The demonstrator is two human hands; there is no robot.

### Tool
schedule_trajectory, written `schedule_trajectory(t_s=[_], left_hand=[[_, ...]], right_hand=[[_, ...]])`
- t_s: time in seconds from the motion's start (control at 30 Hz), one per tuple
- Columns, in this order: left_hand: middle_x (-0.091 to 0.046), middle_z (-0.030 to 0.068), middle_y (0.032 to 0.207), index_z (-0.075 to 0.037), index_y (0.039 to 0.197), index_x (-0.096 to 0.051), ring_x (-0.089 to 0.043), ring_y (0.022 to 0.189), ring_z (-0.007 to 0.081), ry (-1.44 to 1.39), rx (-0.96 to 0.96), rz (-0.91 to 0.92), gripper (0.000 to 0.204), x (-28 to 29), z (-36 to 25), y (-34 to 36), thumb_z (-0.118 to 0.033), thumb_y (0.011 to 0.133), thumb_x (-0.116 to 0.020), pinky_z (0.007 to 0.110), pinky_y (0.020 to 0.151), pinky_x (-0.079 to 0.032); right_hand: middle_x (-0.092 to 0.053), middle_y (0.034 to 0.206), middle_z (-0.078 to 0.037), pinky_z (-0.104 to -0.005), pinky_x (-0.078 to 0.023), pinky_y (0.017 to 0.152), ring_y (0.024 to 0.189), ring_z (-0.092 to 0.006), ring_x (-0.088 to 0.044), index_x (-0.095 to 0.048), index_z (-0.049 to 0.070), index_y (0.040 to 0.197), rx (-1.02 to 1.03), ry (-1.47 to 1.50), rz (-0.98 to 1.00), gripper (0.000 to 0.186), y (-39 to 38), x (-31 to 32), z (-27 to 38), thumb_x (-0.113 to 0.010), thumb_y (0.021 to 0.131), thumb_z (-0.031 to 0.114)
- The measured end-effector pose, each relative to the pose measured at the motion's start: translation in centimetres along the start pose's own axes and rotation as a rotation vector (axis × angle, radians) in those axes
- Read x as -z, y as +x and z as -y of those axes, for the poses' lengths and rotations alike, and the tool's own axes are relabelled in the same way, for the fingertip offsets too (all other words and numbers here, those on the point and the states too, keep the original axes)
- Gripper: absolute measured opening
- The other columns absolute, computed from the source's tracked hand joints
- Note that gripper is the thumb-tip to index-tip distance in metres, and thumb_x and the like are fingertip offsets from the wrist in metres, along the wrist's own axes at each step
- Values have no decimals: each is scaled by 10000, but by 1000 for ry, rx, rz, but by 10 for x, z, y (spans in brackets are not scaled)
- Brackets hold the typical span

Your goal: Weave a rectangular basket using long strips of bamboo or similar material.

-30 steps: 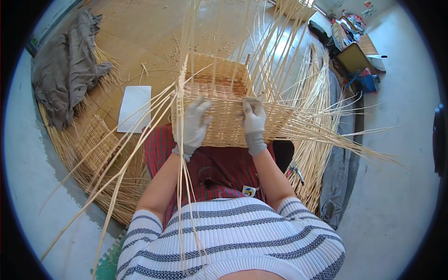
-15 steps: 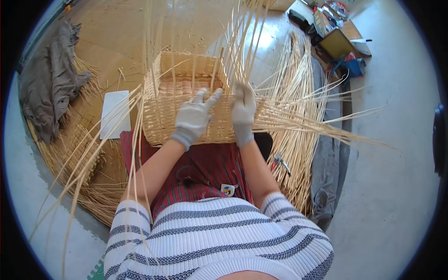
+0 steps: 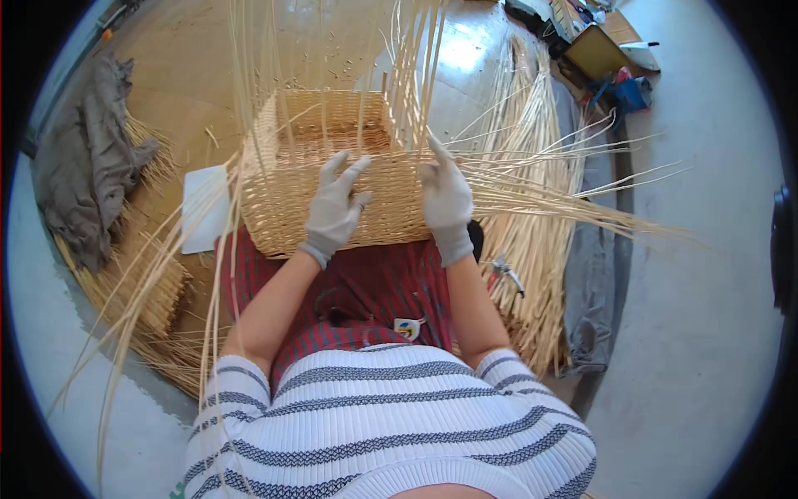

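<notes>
Wicker basket (image 3: 389, 204), centre frame, seems more lightly handled as left hand (image 3: 334, 209), fingers apart, draws away from right hand (image 3: 447, 198), whose grip is unclear.

The basket (image 3: 332, 204) is woven from matt plant strands, its wall ridged and rough. The gloves (image 3: 450, 195) are made of matt knit cloth; a ribbed knit is shown by the striped top (image 3: 391, 407). The grey drape (image 3: 91, 166) is creased, dull cloth. Light is mirrored by the glossy floor (image 3: 461, 51).
</notes>
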State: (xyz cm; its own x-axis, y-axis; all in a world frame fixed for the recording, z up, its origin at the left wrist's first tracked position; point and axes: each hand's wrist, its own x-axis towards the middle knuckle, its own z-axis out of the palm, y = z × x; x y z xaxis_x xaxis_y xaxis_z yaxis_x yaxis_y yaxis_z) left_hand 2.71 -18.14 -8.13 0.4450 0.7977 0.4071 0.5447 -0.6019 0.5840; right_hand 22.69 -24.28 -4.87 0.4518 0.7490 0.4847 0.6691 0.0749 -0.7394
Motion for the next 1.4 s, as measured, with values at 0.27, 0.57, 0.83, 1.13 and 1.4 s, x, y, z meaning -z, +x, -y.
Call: schedule_trajectory(t_s=[0.27, 0.57, 0.83, 1.13, 1.4], left_hand=[[-662, 135, 1151, -9, 1152, -674, -619, 1048, 254, 244, 414, -613, 290, 73, 89, -41, -147, 903, -726, 378, 929, -488], [-697, 74, 1037, 35, 1149, -668, -637, 918, 156, -760, 499, -543, 333, 88, 116, -63, -182, 906, -742, 307, 828, -523], [-699, 76, 994, 10, 1103, -683, -652, 917, 160, -818, 292, -594, 280, 82, 85, -60, -94, 851, -745, 284, 789, -535], [-721, 103, 1002, -64, 1046, -683, -705, 877, 311, -71, 130, -425, 200, 94, 72, -64, -72, 848, -706, 372, 774, -559], [-254, 228, 1593, -333, 1574, -210, -674, 979, 416, 246, 321, 90, 907, 78, 46, -31, -183, 833, -712, 471, 789, -577]], right_hand=[[-672, 1016, -141, -413, -505, 860, 961, -309, -634, -577, 86, 1298, 28, -177, -2, 514, -7, -51, 14, -729, 806, 85], [-656, 1056, -112, -412, -541, 830, 984, -326, -646, -628, 196, 1243, 459, 300, 738, 300, -71, -122, 164, -581, 951, 245], [-663, 892, -67, -407, -547, 676, 803, -284, -661, -658, 156, 985, 495, 218, 552, 242, -74, -117, 148, -756, 793, 266], [-702, 929, -50, -326, -528, 632, 782, -169, -663, -643, 49, 1115, 207, 941, 117, 211, -75, -131, 79, -681, 925, 134], [-676, 1148, -114, -284, -543, 636, 860, -148, -654, -644, 25, 1094, -327, 596, 268, 163, 15, -138, 85, -627, 968, 126]])
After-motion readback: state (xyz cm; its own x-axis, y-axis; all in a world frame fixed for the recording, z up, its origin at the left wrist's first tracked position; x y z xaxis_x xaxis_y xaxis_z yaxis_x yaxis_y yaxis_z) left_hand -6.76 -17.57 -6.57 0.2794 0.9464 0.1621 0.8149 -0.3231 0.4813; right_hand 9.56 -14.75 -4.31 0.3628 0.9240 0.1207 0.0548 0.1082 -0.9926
